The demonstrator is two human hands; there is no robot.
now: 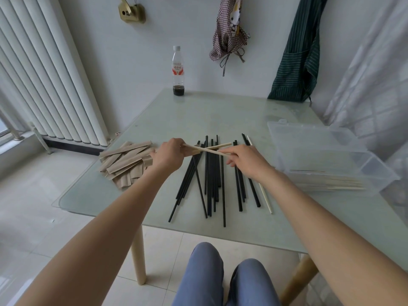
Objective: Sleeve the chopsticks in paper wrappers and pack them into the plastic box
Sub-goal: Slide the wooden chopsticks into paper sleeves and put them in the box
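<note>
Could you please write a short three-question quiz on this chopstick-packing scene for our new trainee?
1. True or false: the pile of paper wrappers lies to the person's left of the black chopsticks.
2. Which is open on the table's right side? A) plastic box B) metal tin C) drawer
3. Fill in: the left hand and right hand each hold a pale ____ above the black ones.

Key: 1 true; 2 A; 3 chopstick.
</note>
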